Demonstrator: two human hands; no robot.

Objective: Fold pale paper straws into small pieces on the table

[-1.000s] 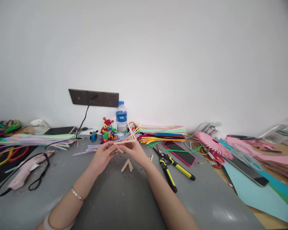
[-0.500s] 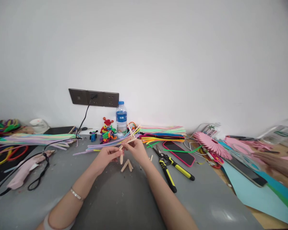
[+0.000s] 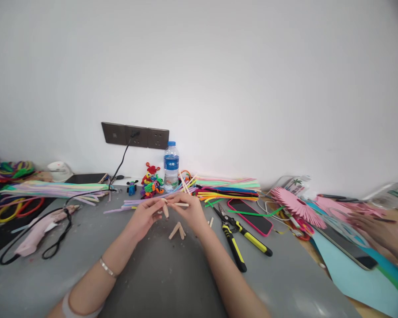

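Above the middle of the grey mat, my left hand [image 3: 145, 215] pinches wooden craft sticks [image 3: 166, 209], one of them pointing down. Close against it, my right hand [image 3: 191, 213] is closed on the same group of sticks. One stick juts sideways across its fingers, and thin pale ones slant up behind the knuckles. The joint between the sticks is partly hidden by my fingertips. Just below, a small V-shaped piece of craft sticks [image 3: 177, 231] stands on the mat. A short bit of stick [image 3: 211, 221] lies beside my right wrist.
Pruning shears [image 3: 234, 238] lie spread to the right, near a pink-cased phone [image 3: 252, 217]. Pipe cleaners [image 3: 228, 194] and a water bottle [image 3: 171, 165] are at the back. A pink glue gun [image 3: 36, 236] with its cord is left. Another person's hand [image 3: 373, 227] works at far right.
The sticks have turned in my hands; one now juts out sideways over the right fingers. My fingertips have come closer together. The whole view has shifted slightly.
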